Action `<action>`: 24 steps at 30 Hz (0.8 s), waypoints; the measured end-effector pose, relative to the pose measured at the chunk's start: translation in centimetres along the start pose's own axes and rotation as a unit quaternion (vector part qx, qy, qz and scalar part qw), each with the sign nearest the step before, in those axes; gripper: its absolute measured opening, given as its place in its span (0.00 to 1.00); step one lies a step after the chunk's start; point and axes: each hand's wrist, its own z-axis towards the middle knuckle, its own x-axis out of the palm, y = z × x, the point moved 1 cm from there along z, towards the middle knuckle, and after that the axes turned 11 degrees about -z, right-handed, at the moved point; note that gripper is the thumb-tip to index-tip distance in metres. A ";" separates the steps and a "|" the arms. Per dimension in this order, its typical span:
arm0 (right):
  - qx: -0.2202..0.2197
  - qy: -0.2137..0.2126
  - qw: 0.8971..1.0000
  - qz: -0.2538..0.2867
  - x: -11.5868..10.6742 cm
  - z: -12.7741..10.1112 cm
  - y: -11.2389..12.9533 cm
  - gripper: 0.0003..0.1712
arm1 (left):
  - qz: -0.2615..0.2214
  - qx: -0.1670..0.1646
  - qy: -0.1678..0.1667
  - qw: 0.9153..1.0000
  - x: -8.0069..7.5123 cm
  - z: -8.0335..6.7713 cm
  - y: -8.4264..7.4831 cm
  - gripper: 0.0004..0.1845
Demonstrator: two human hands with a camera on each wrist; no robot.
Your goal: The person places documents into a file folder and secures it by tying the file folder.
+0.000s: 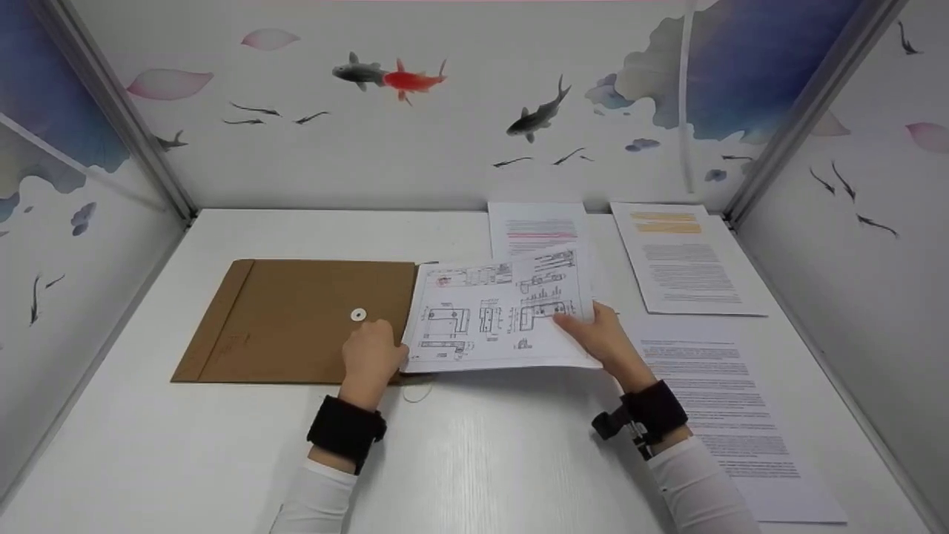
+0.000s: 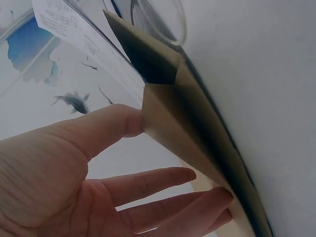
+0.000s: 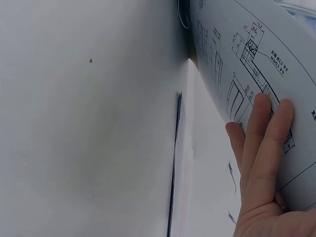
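A brown kraft file envelope with a white round button lies flat, its mouth facing right. My left hand holds the mouth's near corner. In the left wrist view, the thumb is at the edge of the envelope's gaping mouth, with the fingers along its panel. My right hand grips the right end of several sheets of technical drawings, thumb on top and fingers underneath. Their left edge meets the envelope's mouth; the right end is raised off the table. A thin string hangs from the envelope's near corner.
Behind the drawings lies a text sheet with a pink line. Stapled-looking pages with orange highlights lie at the back right. More printed text pages extend under my right forearm. Printed panels wall the table on three sides.
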 end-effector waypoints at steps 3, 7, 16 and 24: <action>0.000 0.001 1.000 -0.004 0.3 -0.1 0.2 0.23 | 0.002 0.003 -0.004 1.000 0.1 0.0 -0.1 0.10; -0.004 0.005 1.000 -0.008 0.5 -0.2 0.4 0.23 | 0.001 0.004 -0.008 1.000 0.2 -0.1 -0.4 0.09; 0.007 0.014 1.000 0.004 0.7 -0.6 1.1 0.25 | 0.009 0.013 -0.024 1.000 0.2 -0.4 -0.7 0.10; 0.005 0.006 1.000 0.025 1.9 0.2 0.7 0.25 | 0.025 0.013 -0.031 0.999 0.2 -0.5 -1.0 0.10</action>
